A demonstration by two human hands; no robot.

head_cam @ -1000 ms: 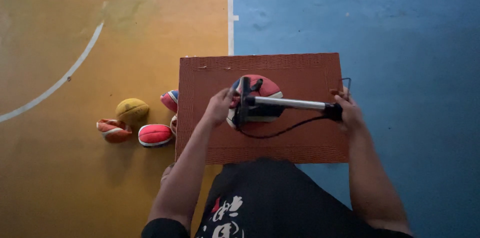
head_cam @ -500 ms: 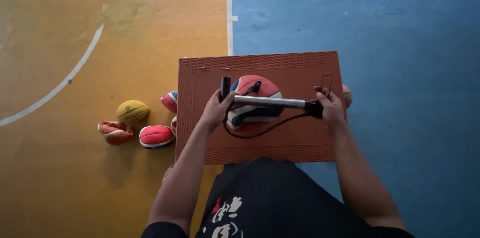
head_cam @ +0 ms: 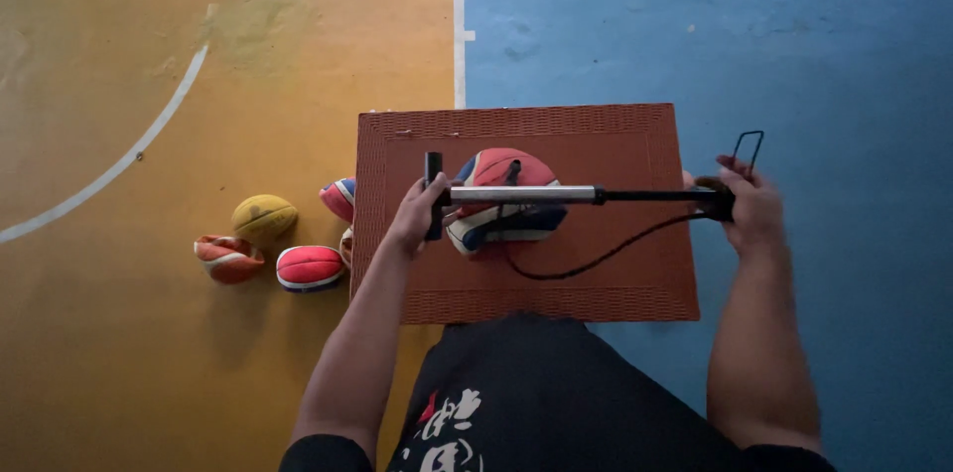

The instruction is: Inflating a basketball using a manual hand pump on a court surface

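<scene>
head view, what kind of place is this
Most likely a painted sports court. The floor is half yellow, half blue, with white court lines. Deflated balls lie beside a brown table, where both hands work a hand pump.

Both hands [head_cam: 422,214] [head_cam: 749,204] stretch a pump [head_cam: 556,195] over a ball [head_cam: 501,199].

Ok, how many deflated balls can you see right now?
6 visible: one on the brown table under the pump, five on the floor left of it: yellow, orange, red, two half-hidden by the table edge.
</scene>
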